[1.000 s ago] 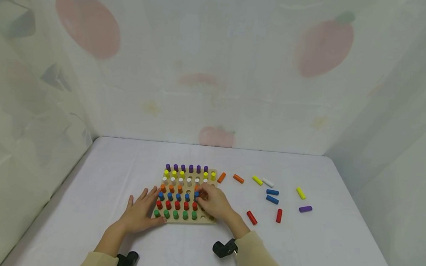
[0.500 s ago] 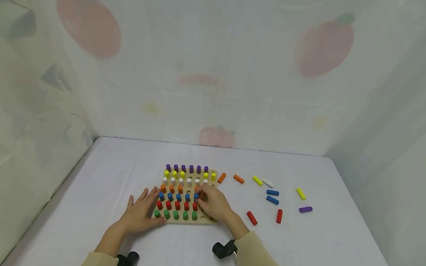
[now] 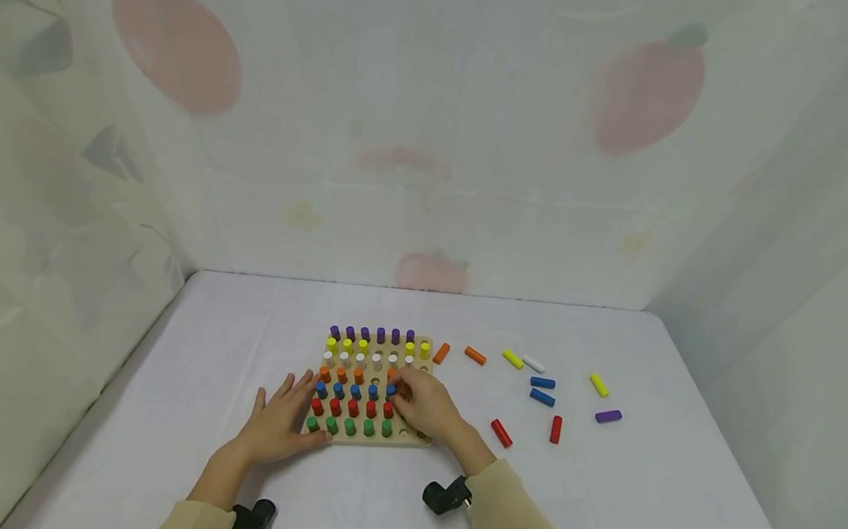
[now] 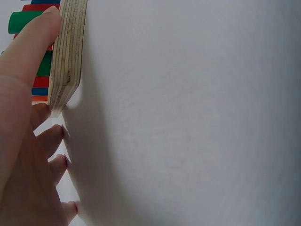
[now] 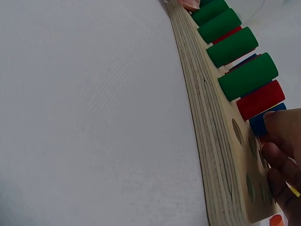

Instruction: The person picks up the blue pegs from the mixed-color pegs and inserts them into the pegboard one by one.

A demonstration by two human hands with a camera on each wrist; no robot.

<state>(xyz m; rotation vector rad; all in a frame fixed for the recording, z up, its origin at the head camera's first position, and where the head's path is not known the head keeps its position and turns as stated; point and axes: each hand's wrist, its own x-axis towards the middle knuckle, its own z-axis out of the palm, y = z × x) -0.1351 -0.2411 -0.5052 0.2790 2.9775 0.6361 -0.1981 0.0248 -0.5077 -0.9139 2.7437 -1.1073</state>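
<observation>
2 hands work the pegboard (image 3: 375, 387): left hand (image 3: 278, 426) flat, bracing its corner; right hand (image 3: 424, 406) curled at a blue peg (image 3: 391, 389), grip unclear. Misalignment risks jamming.

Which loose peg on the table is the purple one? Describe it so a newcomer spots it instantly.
Start at the wooden peg board in the middle of the white table, then look right to the pegs lying loose on the cloth. The purple peg lies on its side farthest right, just below a yellow peg. It is the only loose purple one.
</observation>
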